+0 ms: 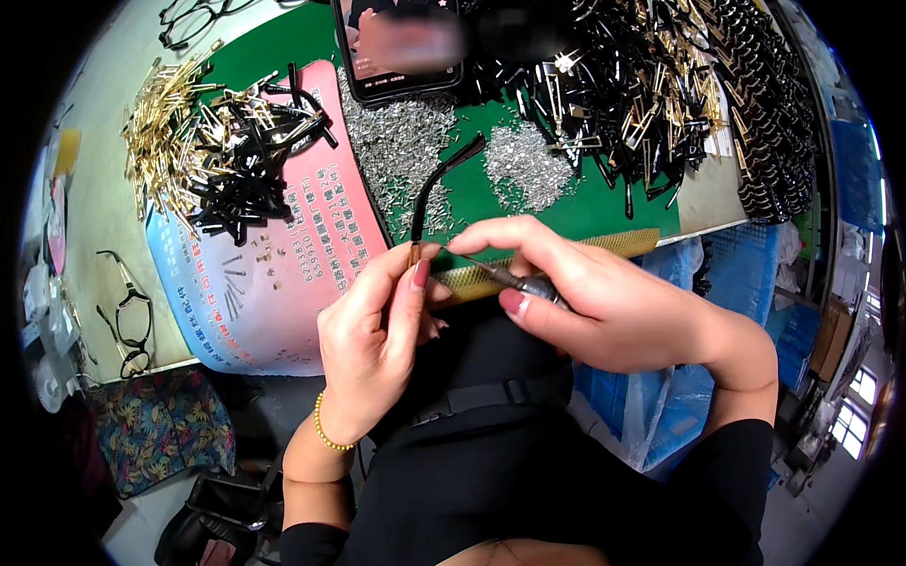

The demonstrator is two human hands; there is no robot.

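My left hand (368, 325) pinches a black eyeglass temple (434, 179) near its gold hinge end. The temple's curved tip points up and to the right. In my right hand (623, 302) is a small screwdriver (514, 279), its thin shaft reaching left toward the hinge end of the temple. Whether the tip touches a screw is too small to tell. Beyond my hands, tiny silver metal pieces lie in a large heap (392, 141) and a smaller heap (528, 165) on a green mat (464, 203).
Loose gold and black temples (250, 156) cover part of a pink and blue printed sheet (302, 189). More temples (604, 104) pile up at the far right beside stacked black frames (774, 132). A phone (401, 57) stands at the back. Eyeglasses (132, 316) lie at left. Yellow mesh (623, 241) lines the table edge.
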